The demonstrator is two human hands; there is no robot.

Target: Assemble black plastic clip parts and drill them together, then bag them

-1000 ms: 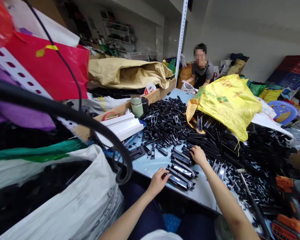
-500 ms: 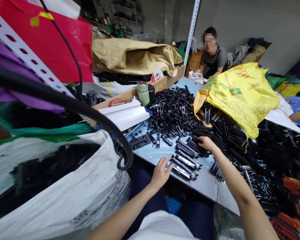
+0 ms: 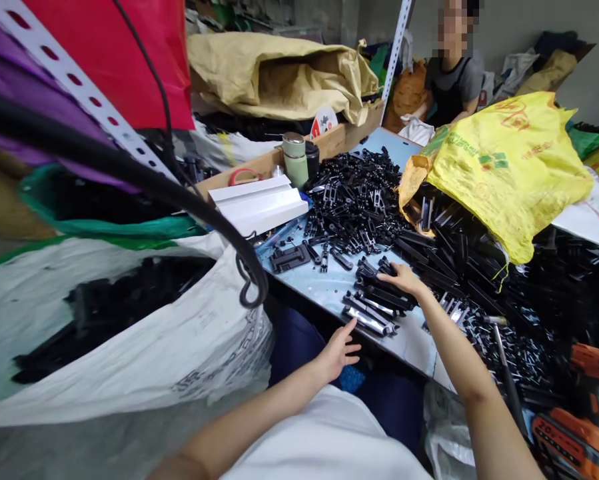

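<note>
Your left hand (image 3: 340, 350) has its fingers spread wide and empty, the index tip beside the nearest of the black parts (image 3: 372, 298), which lie in a row by the desk's (image 3: 305, 285) front edge. Your right hand (image 3: 406, 279) reaches over the row's far end; whether it grips cannot be told. Risk: a push toward you could tip the nearest part off.
</note>
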